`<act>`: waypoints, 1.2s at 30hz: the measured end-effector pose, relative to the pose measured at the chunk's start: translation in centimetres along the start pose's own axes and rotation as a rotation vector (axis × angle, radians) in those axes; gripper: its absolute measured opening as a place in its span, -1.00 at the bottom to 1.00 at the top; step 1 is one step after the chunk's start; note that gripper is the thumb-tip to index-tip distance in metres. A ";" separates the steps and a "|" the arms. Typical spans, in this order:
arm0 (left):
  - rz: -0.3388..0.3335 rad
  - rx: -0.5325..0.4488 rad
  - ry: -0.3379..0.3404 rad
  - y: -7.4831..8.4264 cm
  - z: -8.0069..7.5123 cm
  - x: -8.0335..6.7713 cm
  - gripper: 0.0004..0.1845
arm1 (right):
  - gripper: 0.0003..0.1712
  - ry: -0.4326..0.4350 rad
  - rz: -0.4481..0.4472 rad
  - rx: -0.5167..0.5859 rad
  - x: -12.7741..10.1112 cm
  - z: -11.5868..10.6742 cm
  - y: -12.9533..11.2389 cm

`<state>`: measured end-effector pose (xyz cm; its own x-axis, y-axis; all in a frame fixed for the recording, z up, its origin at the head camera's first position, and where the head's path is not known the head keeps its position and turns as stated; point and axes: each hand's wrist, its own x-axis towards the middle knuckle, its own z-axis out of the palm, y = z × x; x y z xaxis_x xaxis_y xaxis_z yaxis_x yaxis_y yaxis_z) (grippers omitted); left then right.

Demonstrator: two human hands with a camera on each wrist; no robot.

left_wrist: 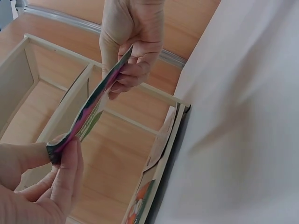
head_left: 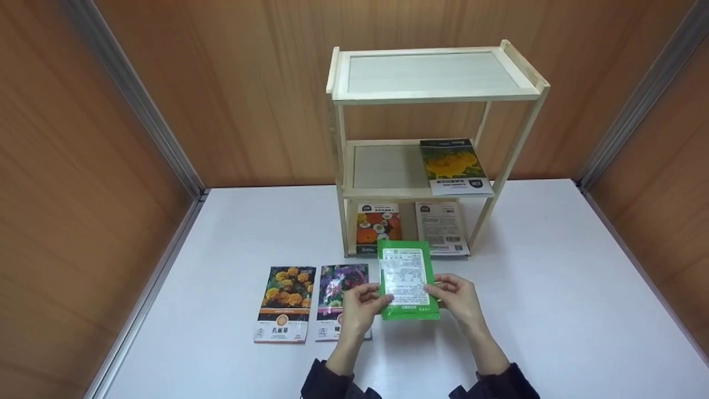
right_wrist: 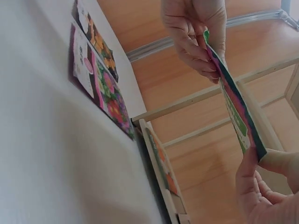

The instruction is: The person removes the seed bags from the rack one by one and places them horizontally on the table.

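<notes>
Both hands are holding up a green seed packet (head_left: 409, 280) over the white desk (head_left: 554, 310), just in front of the little wooden shelf (head_left: 437, 94), printed label side facing the camera. The left hand (head_left: 360, 307) is pinching the packet's lower left edge between thumb and fingers (left_wrist: 70, 172), and the right hand (head_left: 460, 299) is pinching the right edge the same way, fingers curled behind it. From the wrist views it's looking thin and floppy, bowing a bit between the two grips, so I'm guessing it's super light and probably a bit slick, being glossy plastic, though it's hard to be sure from here. Edges seem like the sane place to grab it. Two flower packets (head_left: 285, 302) are lying flat on the desk just left of the hands, more are sitting in the shelf.
</notes>
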<state>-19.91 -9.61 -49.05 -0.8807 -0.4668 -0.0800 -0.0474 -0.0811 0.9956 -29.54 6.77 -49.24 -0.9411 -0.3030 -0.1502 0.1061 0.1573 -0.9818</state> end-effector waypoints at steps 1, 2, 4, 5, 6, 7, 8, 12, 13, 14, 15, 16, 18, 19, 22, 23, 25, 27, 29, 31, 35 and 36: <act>0.005 -0.002 0.017 -0.1 0.1 0.0 -0.68 | -0.63 0.001 -0.009 -0.018 0.0 0.1 0.2; 0.014 0.003 0.037 -0.2 0.2 0.0 -0.70 | -0.62 0.002 -0.015 -0.024 0.0 0.2 0.4; 0.040 0.024 0.082 -0.1 0.5 0.0 -0.72 | -0.61 0.001 -0.029 -0.040 0.0 0.4 0.6; 0.059 0.044 0.102 0.0 0.6 -0.1 -0.74 | -0.60 -0.002 -0.027 -0.044 0.1 0.5 0.7; 0.082 0.068 0.122 0.1 0.8 -0.1 -0.76 | -0.58 -0.006 -0.028 -0.051 0.1 0.6 0.7; 0.114 0.098 0.143 0.3 0.9 -0.1 -0.78 | -0.57 -0.011 -0.033 -0.057 0.1 0.8 0.7; 0.151 0.135 0.161 0.5 1.1 -0.1 -0.81 | -0.57 -0.015 -0.037 -0.055 0.1 0.9 0.6; 0.358 0.281 0.213 1.0 1.7 -0.2 -0.86 | -0.54 -0.038 -0.080 -0.091 0.1 1.3 -0.1; 0.418 0.317 0.222 1.0 1.8 -0.2 -0.86 | -0.53 -0.046 -0.096 -0.089 0.0 1.4 -0.3; 0.479 0.350 0.229 1.0 1.9 -0.2 -0.86 | -0.52 -0.056 -0.108 -0.081 -0.1 1.5 -0.6; 0.536 0.382 0.233 1.0 2.1 -0.2 -0.85 | -0.50 -0.070 -0.122 -0.062 -0.3 1.6 -0.8; 0.590 0.416 0.236 0.9 2.2 -0.3 -0.84 | -0.50 -0.085 -0.131 -0.038 -0.4 1.7 -1.1; 0.678 0.474 0.242 0.7 2.4 -0.4 -0.83 | -0.47 -0.112 -0.152 0.001 -0.8 1.8 -1.5; 0.714 0.508 0.248 0.5 2.5 -0.4 -0.82 | -0.46 -0.125 -0.160 0.021 -0.9 1.9 -1.6; 0.781 0.605 0.269 0.0 2.7 -0.7 -0.81 | -0.45 -0.147 -0.160 0.059 -1.3 2.0 -1.8; 0.794 0.635 0.276 -0.2 2.8 -0.7 -0.81 | -0.44 -0.150 -0.156 0.066 -1.3 2.1 -1.8; 0.822 0.693 0.293 -0.6 2.9 -0.8 -0.81 | -0.44 -0.149 -0.138 0.075 -1.5 2.1 -1.7; 0.858 0.737 0.307 -0.9 3.0 -0.8 -0.81 | -0.44 -0.140 -0.113 0.084 -1.5 2.2 -1.6; 0.903 0.773 0.318 -1.1 3.0 -0.8 -0.81 | -0.46 -0.137 -0.096 0.099 -1.5 2.2 -1.4; 0.947 0.799 0.319 -1.3 3.1 -0.8 -0.81 | -0.48 -0.124 -0.072 0.110 -1.5 2.2 -1.4; 1.039 0.858 0.315 -1.8 3.1 -0.8 -0.85 | -0.48 -0.095 -0.037 0.117 -1.4 2.2 -1.3; 1.061 0.875 0.313 -2.0 3.1 -0.7 -0.88 | -0.48 -0.086 -0.028 0.118 -1.4 2.2 -1.2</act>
<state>-20.61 -6.38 -50.79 -0.5477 -0.1428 0.8244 0.1881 0.9391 0.2876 -27.65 4.93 -48.06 -0.9137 -0.3862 -0.1266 0.1217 0.0371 -0.9919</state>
